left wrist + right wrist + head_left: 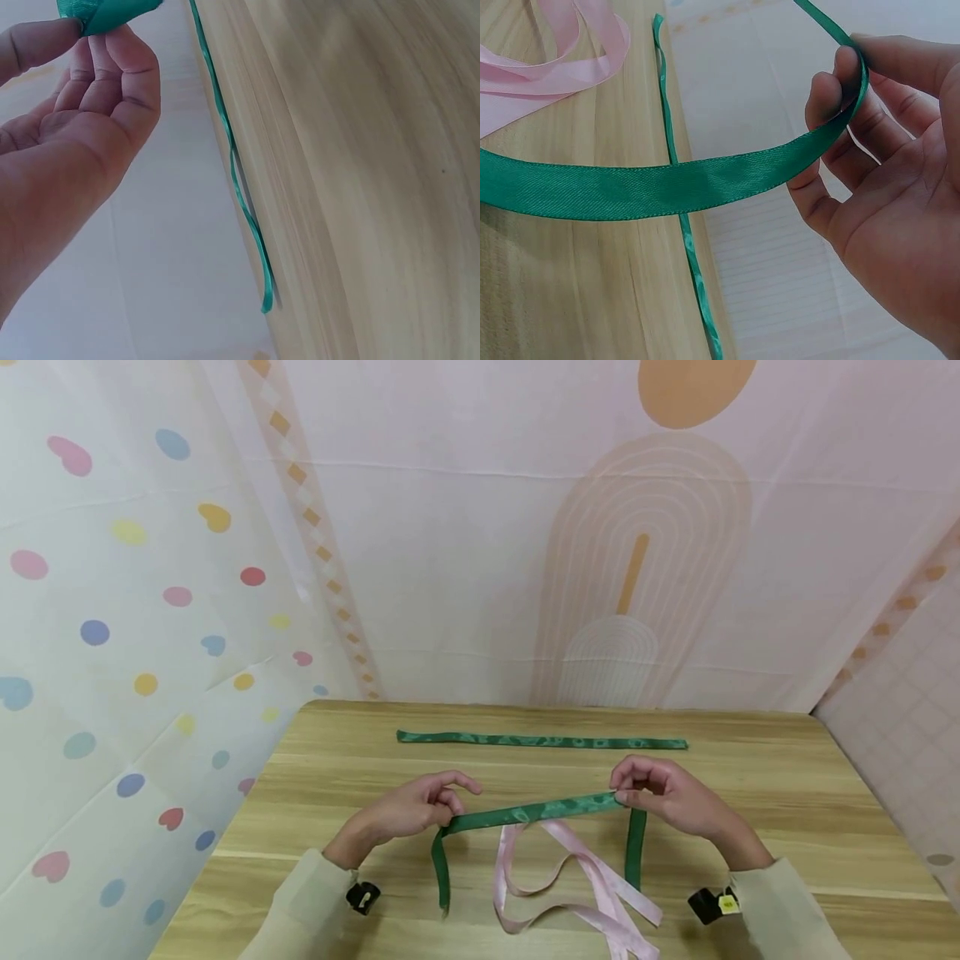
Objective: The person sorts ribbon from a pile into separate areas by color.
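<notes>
1. At far left, a pale wall [97, 610] bears coloured dots and hearts, running down to the left edge of the wooden surface [795, 785].
2. Next comes a light left sleeve [296, 902], with a black device [363, 897] at the wrist.
3. The left hand [416, 806] pinches a green ribbon [551, 808] with its thumb and fingers, one finger reaching out to the right; a loose end hangs below the hand.
4. Between the hands, this ribbon spans above the surface, slightly higher at its right in the head view.
5. Beyond it, near the back edge, a second green ribbon [540, 741] lies nearly straight from side to side on the surface.
6. Nearer the person, a pink ribbon [603, 889] lies in loose loops, partly below the held ribbon in the head view.
7. The right hand [675, 797] pinches the held ribbon between thumb and fingers; its other loose end hangs down there.
8. At the right wrist sits another black device [705, 906] with a yellow label, beside a light right sleeve [783, 902].
</notes>
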The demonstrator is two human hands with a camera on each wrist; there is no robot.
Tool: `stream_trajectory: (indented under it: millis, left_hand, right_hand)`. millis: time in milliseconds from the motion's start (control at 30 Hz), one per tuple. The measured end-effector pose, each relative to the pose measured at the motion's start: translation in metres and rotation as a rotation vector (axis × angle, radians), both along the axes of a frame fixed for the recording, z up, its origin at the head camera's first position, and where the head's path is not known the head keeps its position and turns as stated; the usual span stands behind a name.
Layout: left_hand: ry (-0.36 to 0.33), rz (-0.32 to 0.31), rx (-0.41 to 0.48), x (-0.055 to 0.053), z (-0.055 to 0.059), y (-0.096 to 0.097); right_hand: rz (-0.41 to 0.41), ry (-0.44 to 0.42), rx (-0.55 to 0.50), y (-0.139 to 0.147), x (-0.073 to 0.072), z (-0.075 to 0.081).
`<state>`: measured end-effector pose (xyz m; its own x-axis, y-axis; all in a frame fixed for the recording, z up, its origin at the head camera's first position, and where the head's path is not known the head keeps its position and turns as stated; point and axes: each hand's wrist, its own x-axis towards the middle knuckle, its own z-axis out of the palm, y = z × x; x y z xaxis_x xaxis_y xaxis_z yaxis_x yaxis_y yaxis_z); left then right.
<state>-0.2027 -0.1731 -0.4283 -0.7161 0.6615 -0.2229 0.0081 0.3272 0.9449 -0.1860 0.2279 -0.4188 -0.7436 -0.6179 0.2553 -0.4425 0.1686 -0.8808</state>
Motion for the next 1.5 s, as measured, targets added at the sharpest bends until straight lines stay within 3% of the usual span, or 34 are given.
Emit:
stream_trajectory:
  millis: [267,967,1300,1500]
  left_hand:
    - [0.024,0.023,-0.048,0.002,-0.003,-0.005]
    - [0.062,0.056,-0.061,0.001,-0.005,-0.016]
    - [0.056,0.042,-0.010,0.000,-0.006,-0.025]
    - [0.059,0.053,-0.038,0.001,-0.005,-0.029]
  right_hand:
    - [-0.003,0.010,-0.011,0.005,0.000,0.000]
    - [-0.077,0.005,-0.011,0.021,0.005,0.004]
    - [-0.083,-0.003,-0.029,0.032,0.007,0.005]
    - [-0.096,-0.015,-0.025,0.037,0.006,0.002]
